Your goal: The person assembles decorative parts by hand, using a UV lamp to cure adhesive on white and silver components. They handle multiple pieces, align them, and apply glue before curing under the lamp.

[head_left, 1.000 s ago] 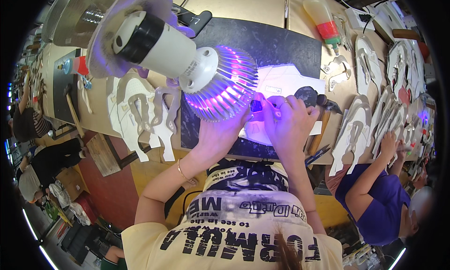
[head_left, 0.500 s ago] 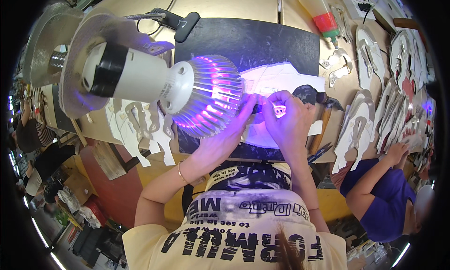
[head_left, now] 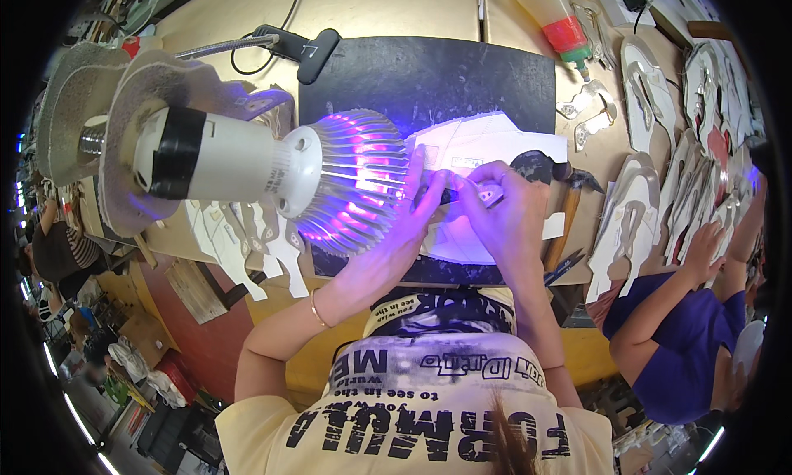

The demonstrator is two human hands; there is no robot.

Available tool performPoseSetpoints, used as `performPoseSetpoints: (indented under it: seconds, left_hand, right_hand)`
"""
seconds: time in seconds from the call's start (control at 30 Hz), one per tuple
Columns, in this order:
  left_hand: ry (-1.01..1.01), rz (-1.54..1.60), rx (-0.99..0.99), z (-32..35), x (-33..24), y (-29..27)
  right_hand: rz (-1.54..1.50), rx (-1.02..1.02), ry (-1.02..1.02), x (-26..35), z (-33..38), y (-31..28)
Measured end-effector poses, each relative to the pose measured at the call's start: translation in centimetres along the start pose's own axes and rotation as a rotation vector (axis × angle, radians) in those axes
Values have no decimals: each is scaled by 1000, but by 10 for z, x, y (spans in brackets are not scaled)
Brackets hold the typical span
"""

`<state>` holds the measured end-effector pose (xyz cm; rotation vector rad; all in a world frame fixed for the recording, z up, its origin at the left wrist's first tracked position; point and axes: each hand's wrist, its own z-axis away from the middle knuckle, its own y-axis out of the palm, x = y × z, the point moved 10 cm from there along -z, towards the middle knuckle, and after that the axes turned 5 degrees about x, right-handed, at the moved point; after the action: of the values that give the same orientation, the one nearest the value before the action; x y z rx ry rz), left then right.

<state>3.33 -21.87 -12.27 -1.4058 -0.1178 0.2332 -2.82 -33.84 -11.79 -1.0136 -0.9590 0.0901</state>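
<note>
Under the violet light, a large white cut piece (head_left: pixel 487 137) with drawn lines lies on the black mat. My right hand (head_left: pixel 513 215) pinches a small pale piece with little holes (head_left: pixel 490 196) over it. My left hand (head_left: pixel 404 219) comes in from the lower left, its thumb and a finger closed near my right fingertips, another finger stretched upward along the lamp's edge. What the left fingertips hold is too small and shaded to make out. A finned lamp (head_left: pixel 351 182) hangs close beside my left hand and hides part of it.
The black mat (head_left: pixel 429 71) covers the table's middle. A hammer (head_left: pixel 569 203) lies to the right, below a glue bottle (head_left: pixel 557 21) and small pale parts (head_left: pixel 592 112). White cut pieces (head_left: pixel 239 236) lie left, others (head_left: pixel 631 219) right. A co-worker in purple (head_left: pixel 676 343) works at far right.
The view has shifted slightly, and the lamp appears a little further left and lower. The small holed piece has tilted in my right fingers. A left finger now points upward, showing more.
</note>
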Motion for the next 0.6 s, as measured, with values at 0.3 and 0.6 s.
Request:
performPoseSetpoints:
  seconds: [0.3, 0.6]
  left_hand:
    - [4, -180, 47, 1, -7, 8]
    - [-47, 57, 30, -3, -2, 3]
  right_hand:
    - [-66, -117, -54, -7, 14, -20]
    - [-124, -160, 21, -22, 10, -11]
